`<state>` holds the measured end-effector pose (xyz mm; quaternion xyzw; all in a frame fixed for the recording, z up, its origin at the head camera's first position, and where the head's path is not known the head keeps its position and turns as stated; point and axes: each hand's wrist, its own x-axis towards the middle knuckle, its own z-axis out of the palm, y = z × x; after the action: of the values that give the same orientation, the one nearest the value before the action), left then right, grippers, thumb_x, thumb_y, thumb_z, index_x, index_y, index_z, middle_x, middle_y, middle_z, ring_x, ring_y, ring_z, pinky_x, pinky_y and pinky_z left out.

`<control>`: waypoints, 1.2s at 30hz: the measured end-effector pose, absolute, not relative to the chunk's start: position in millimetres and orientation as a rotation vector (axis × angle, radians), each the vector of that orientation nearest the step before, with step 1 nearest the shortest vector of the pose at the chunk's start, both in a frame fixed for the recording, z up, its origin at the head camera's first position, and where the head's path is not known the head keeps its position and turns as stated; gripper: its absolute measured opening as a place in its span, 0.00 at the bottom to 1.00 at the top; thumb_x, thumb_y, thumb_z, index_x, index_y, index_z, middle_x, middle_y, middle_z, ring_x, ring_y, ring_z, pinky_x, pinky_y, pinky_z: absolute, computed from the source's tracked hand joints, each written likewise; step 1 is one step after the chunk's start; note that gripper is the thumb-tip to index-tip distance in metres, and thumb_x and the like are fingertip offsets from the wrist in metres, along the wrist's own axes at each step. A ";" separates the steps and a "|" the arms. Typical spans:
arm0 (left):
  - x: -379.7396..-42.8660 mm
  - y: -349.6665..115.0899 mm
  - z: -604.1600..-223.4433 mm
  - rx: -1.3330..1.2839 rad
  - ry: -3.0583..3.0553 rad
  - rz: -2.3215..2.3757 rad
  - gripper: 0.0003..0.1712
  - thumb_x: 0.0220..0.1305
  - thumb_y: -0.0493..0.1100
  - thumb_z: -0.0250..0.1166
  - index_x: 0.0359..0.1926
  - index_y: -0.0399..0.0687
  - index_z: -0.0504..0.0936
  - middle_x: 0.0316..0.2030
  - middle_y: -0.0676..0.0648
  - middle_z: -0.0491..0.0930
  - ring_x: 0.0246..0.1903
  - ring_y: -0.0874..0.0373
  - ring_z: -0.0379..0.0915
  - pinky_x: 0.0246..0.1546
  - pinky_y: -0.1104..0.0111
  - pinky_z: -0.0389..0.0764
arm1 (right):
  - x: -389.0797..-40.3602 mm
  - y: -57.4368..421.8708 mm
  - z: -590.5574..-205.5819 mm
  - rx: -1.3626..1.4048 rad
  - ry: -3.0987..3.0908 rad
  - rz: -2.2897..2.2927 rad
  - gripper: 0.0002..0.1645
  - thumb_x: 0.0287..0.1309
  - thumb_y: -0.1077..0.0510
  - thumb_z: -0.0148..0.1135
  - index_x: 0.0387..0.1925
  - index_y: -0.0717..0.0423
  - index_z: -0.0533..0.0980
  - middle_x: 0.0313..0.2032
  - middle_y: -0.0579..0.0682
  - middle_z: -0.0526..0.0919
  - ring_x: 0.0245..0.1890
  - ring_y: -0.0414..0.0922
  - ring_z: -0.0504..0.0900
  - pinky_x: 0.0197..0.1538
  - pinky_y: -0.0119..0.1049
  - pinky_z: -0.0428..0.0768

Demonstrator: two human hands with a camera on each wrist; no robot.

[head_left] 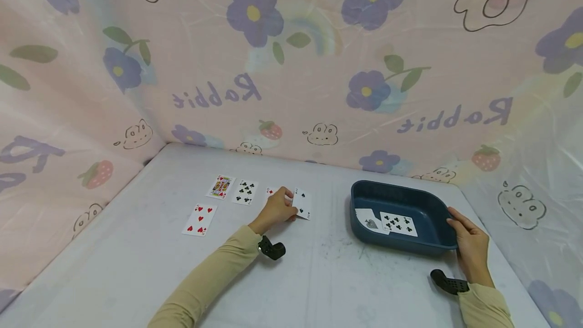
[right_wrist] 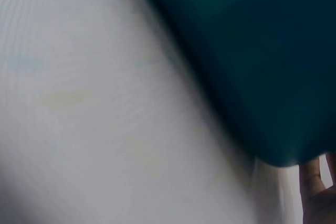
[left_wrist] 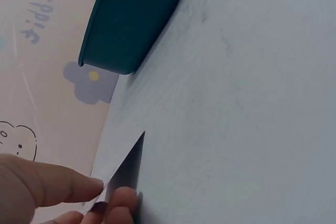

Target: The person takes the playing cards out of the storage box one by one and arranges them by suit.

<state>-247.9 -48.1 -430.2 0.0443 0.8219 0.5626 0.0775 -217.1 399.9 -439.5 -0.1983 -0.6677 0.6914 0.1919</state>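
Note:
My left hand (head_left: 276,207) pinches a white playing card (head_left: 304,200) with two black pips by its left side. In the left wrist view, thumb and fingers grip the card (left_wrist: 128,172), which tilts up from the table. Just left of it, a red diamond card (head_left: 269,191) is mostly hidden behind the hand. My right hand (head_left: 473,247) holds the right end of a dark blue basin (head_left: 401,189), fingers at its rim. Inside the basin lie a clubs card (head_left: 399,224) and a card with a large spade (head_left: 364,214).
Farther left on the white table (head_left: 114,257) lie a king of hearts (head_left: 221,187), a clubs card (head_left: 245,192) and, nearer me, a five of hearts (head_left: 199,220). A patterned curtain (head_left: 300,85) hangs along the back and sides.

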 end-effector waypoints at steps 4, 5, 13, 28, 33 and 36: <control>-249.2 -48.6 -431.6 0.191 2.629 1.509 0.20 0.56 0.30 0.65 0.49 0.33 0.70 0.24 0.48 0.76 0.19 0.61 0.74 0.26 0.70 0.74 | -216.7 398.9 -439.1 -0.562 -1.880 1.939 0.22 0.64 0.61 0.61 0.60 0.51 0.76 0.58 0.37 0.76 0.66 0.35 0.63 0.61 0.24 0.62; -249.2 -48.4 -431.6 0.206 2.675 1.458 0.20 0.56 0.31 0.66 0.48 0.33 0.71 0.22 0.48 0.75 0.19 0.61 0.72 0.27 0.69 0.72 | -216.5 398.7 -438.9 -0.560 -1.876 1.944 0.22 0.64 0.61 0.61 0.60 0.51 0.76 0.57 0.37 0.76 0.66 0.35 0.63 0.60 0.24 0.62; -248.1 -46.8 -428.7 0.251 2.754 1.319 0.20 0.56 0.34 0.68 0.48 0.33 0.71 0.16 0.49 0.75 0.18 0.58 0.70 0.26 0.67 0.68 | -216.4 397.1 -438.1 -0.544 -1.863 1.945 0.22 0.64 0.62 0.61 0.59 0.51 0.77 0.55 0.35 0.78 0.65 0.35 0.65 0.59 0.24 0.63; -252.7 -52.9 -426.5 0.217 2.590 1.521 0.19 0.57 0.37 0.69 0.46 0.34 0.73 0.23 0.47 0.78 0.20 0.58 0.75 0.25 0.69 0.75 | -216.4 398.1 -437.1 -0.533 -1.849 1.975 0.22 0.64 0.62 0.62 0.59 0.50 0.77 0.55 0.34 0.78 0.65 0.35 0.64 0.59 0.24 0.64; -251.9 -51.4 -419.2 0.257 2.554 1.570 0.20 0.58 0.38 0.68 0.47 0.33 0.73 0.26 0.47 0.77 0.21 0.58 0.77 0.25 0.69 0.75 | -216.3 398.9 -439.2 -0.558 -1.861 1.963 0.22 0.64 0.62 0.61 0.60 0.50 0.76 0.56 0.36 0.77 0.66 0.35 0.64 0.60 0.25 0.63; -252.3 -48.8 -415.3 0.257 2.515 1.602 0.22 0.60 0.39 0.68 0.51 0.33 0.73 0.27 0.46 0.77 0.24 0.54 0.79 0.25 0.70 0.75 | -215.8 399.5 -440.1 -0.573 -1.875 1.953 0.23 0.65 0.61 0.60 0.61 0.50 0.75 0.58 0.37 0.76 0.66 0.35 0.63 0.61 0.26 0.62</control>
<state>-252.3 -48.8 -415.3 0.0856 0.8380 0.5338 0.0743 -215.8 399.5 -440.1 -0.2035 -0.6658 0.6934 0.1859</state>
